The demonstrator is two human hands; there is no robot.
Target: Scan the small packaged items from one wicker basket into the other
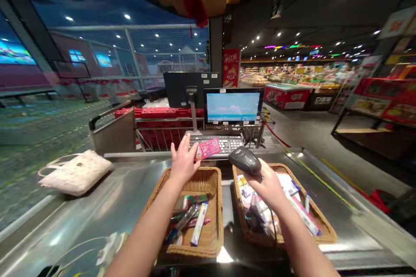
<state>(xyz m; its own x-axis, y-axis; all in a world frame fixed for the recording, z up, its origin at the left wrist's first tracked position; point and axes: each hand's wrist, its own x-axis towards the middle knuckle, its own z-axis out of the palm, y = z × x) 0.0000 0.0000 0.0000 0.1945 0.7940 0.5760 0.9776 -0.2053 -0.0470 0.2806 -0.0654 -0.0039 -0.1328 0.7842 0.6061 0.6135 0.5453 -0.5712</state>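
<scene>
My left hand (184,158) reaches over the keyboard (227,144), holding a flat pink printed packet (208,149) by its left edge between thumb and index finger; the other fingers are spread. In my right hand (268,184) is a dark handheld barcode scanner (244,159), its head turned left toward the packet. The scanner's cable hangs down over the right wicker basket (321,229), which is filled with assorted small packets. Below my left forearm sits the left wicker basket (216,212), with a white-and-blue slim packet (199,223) and several pen-like items.
Behind the keyboard stands a lit monitor (233,107) beside a dark screen (177,90) on a pole. A cream handbag (78,172) lies on the metal counter (126,190) at left. Shopping carts (152,134) stand beyond the counter.
</scene>
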